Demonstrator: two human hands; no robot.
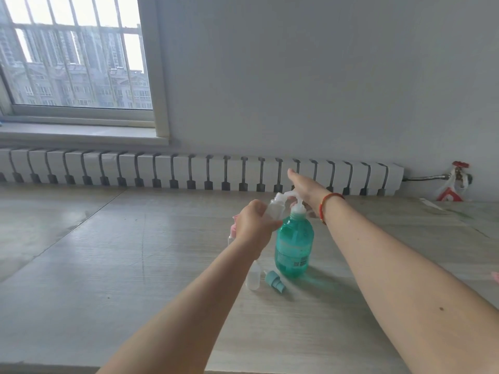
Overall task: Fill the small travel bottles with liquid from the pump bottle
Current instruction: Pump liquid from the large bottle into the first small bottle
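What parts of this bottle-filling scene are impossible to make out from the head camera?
- Fill level of the small clear bottle: the left hand wraps it.
- Whether liquid is flowing from the pump nozzle: too small and blurred.
- Label on the green pump bottle: too blurred to read.
- Pink-topped item: mostly hidden behind the left hand.
- Right hand fingers: foreshortened over the pump head.

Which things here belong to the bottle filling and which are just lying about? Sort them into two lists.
In use:
pump bottle, green, standing
small clear bottle, held at the spout by the left hand
right hand, flat on the pump head
second clear bottle, waiting
teal spray cap, lying off

Lying about:
radiator
red valve
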